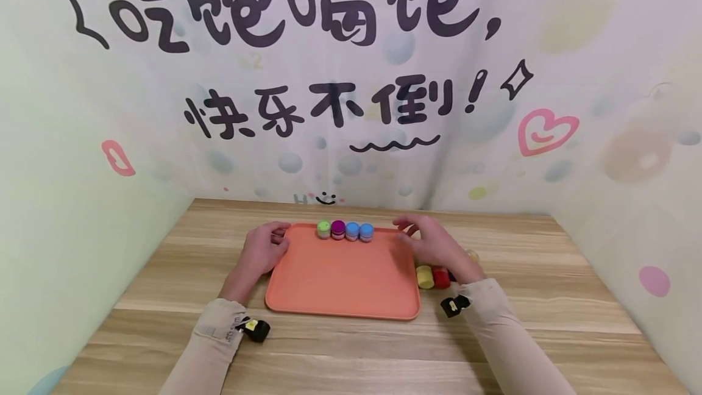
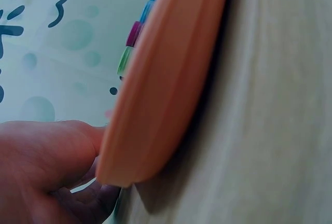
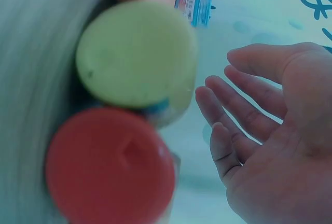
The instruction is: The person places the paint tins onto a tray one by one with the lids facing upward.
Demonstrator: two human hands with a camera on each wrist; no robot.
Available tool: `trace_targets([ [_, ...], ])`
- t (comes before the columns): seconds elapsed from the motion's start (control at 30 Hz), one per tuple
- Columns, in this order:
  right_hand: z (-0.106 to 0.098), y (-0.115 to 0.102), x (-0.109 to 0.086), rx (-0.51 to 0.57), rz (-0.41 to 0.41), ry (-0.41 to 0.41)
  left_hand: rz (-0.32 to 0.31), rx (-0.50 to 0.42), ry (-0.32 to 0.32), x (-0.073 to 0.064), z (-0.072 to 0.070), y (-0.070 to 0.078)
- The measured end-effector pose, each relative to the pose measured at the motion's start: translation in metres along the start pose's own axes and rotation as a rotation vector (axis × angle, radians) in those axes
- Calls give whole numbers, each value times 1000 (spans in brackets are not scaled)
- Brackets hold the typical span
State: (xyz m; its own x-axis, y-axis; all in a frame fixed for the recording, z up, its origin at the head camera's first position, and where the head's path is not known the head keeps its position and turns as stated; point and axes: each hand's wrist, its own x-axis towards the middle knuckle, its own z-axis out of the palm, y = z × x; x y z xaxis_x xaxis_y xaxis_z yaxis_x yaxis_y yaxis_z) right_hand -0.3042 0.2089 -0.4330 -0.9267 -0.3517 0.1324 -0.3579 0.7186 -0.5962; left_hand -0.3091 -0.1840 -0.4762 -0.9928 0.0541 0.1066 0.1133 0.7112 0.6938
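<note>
An orange rectangular tray (image 1: 342, 279) lies flat on the wooden table. At its far left corner, my left hand (image 1: 265, 250) holds the rim, with the thumb over the edge and the other fingers curled outside it. Near the far right corner is my right hand (image 1: 433, 242), its fingers loosely spread and nothing in its grasp; in the right wrist view its palm shows bare. Along the tray's far edge stand small lidded jars in a row: a green jar (image 1: 324, 230), a purple jar (image 1: 338, 230) and two blue jars (image 1: 359, 232).
Right of the tray, beneath my right forearm, are a yellow jar (image 1: 425, 277) and a red jar (image 1: 441, 278), with a dark thing beside them mostly hidden by the sleeve. A small pale round thing (image 1: 472, 255) shows behind the wrist. A printed curtain (image 1: 351, 175) hangs behind the table.
</note>
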Motion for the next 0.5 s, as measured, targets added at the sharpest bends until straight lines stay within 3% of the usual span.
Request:
trace_targets([
  [0.5,-13,28,-15,-16,-15,18,0,-2,3,0,0,0],
])
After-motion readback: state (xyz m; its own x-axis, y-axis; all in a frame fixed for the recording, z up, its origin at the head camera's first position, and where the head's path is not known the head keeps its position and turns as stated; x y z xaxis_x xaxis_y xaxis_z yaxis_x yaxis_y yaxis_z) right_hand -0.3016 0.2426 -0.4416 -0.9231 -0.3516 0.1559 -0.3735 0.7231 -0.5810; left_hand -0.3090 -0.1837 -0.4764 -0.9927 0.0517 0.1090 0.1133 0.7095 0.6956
